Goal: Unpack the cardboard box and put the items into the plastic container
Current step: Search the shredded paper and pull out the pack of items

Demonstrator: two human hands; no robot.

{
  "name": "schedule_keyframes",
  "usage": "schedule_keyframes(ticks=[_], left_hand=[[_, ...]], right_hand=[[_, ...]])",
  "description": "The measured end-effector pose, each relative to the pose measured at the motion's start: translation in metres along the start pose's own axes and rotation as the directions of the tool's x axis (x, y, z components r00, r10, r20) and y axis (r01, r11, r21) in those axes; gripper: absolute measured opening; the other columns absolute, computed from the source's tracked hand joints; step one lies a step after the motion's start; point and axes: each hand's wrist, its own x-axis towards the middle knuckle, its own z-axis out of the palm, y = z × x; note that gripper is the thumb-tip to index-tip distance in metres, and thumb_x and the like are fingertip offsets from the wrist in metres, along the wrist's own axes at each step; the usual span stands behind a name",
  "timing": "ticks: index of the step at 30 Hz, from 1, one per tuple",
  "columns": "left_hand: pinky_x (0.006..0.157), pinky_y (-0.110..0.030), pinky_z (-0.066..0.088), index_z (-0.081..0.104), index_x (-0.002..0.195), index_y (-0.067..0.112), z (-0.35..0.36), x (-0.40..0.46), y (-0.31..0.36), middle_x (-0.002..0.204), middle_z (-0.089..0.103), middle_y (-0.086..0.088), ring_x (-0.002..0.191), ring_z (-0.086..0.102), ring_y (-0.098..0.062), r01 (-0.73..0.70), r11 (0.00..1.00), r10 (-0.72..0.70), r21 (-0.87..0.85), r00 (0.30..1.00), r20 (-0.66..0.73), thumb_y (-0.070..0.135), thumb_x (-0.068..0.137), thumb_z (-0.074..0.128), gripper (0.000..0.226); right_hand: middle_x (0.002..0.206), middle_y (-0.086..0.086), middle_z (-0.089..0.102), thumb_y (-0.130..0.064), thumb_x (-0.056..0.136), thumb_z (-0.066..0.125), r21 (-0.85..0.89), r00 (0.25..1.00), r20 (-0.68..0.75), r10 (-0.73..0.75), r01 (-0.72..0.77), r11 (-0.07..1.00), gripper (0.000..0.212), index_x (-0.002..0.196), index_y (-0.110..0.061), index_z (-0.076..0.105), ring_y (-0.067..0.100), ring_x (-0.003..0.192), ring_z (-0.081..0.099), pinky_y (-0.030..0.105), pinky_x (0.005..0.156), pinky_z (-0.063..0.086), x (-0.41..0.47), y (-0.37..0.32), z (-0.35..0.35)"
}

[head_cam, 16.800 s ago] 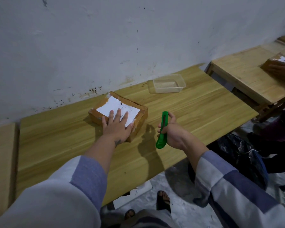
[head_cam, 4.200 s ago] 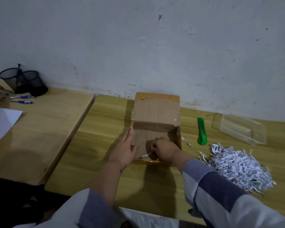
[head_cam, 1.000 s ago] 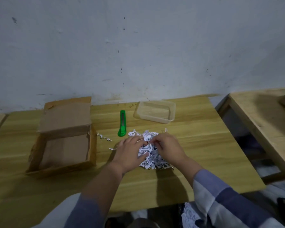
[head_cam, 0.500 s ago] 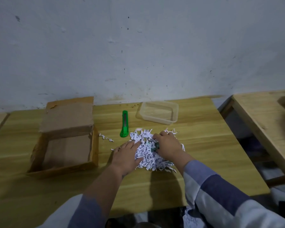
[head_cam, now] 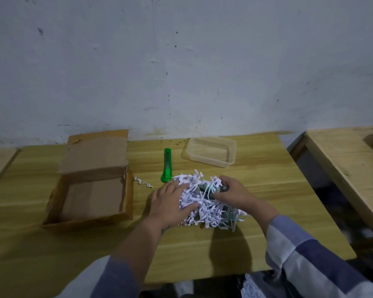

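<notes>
The cardboard box lies open at the left of the wooden table, its flap folded back and nothing visible inside. A heap of white shredded paper lies right of it. My left hand rests flat on the heap's left side, fingers spread. My right hand is at the heap's right side, its fingers closed around a dark greyish item half buried in the shreds. The clear plastic container stands behind the heap near the wall, with nothing in it.
A green utility knife lies between the box and the container. A few loose paper strips lie by the box. A second wooden table stands to the right across a gap. The wall runs right behind the table.
Both hands have dug deeper into the shredded paper. The heap has spread, and a dark item now shows under my right hand's fingers.
</notes>
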Motion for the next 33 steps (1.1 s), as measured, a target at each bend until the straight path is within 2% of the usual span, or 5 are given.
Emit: schedule_keyframes(ticks=[11,17,23,26,33], left_hand=[[0.09,-0.034,0.048,0.053,0.129,0.035,-0.025,0.015,0.017,0.124,0.064,0.003,0.109,0.06,-0.019,-0.054,0.955,0.033,-0.291,0.997,-0.076,0.034,0.089,0.063,0.041],[0.077,-0.025,0.044,0.055,0.13,0.029,-0.031,0.016,0.013,0.127,0.063,-0.003,0.106,0.062,-0.022,0.057,0.951,-0.108,-0.304,0.982,-0.154,0.039,0.09,0.061,0.042],[0.085,-0.034,0.049,0.052,0.133,0.029,-0.031,0.018,0.009,0.129,0.062,-0.005,0.107,0.062,-0.026,0.098,0.92,-0.16,-0.379,0.978,-0.135,0.042,0.088,0.061,0.047],[0.088,-0.036,0.049,0.053,0.133,0.03,-0.031,0.018,0.012,0.131,0.06,-0.003,0.108,0.061,-0.024,0.073,0.905,-0.131,-0.42,0.985,-0.11,0.039,0.089,0.062,0.046],[0.087,-0.032,0.046,0.061,0.125,0.024,-0.028,0.022,0.024,0.12,0.066,0.001,0.108,0.059,-0.019,0.03,0.875,-0.07,-0.482,0.995,-0.065,0.03,0.088,0.065,0.038]], right_hand=[[0.088,0.003,0.068,-0.007,0.077,0.071,0.116,0.988,0.03,-0.152,0.147,0.982,0.026,0.102,-0.014,0.064,0.019,0.078,0.064,0.038,0.077,0.054,0.0,-0.016,0.004],[0.085,0.004,0.068,-0.006,0.082,0.068,0.003,0.963,-0.246,-0.112,0.116,0.993,0.013,0.092,-0.011,0.075,0.012,0.068,0.058,0.016,0.057,0.043,0.002,0.001,-0.002],[0.1,-0.005,0.072,-0.016,0.081,0.06,-0.11,0.978,-0.198,-0.068,0.046,0.993,0.025,0.087,-0.039,0.066,0.022,0.078,0.067,0.039,0.081,0.056,-0.01,0.008,-0.008],[0.121,-0.008,0.063,-0.012,0.078,0.058,-0.206,0.934,-0.313,-0.17,0.108,0.973,0.035,0.097,-0.04,0.063,0.019,0.109,0.052,0.041,0.113,0.026,-0.011,-0.009,-0.011],[0.109,0.003,0.067,-0.012,0.082,0.064,-0.148,0.925,-0.156,-0.346,0.324,0.934,0.029,0.11,-0.016,0.064,0.019,0.101,0.06,0.034,0.091,0.049,-0.002,-0.022,0.009]])
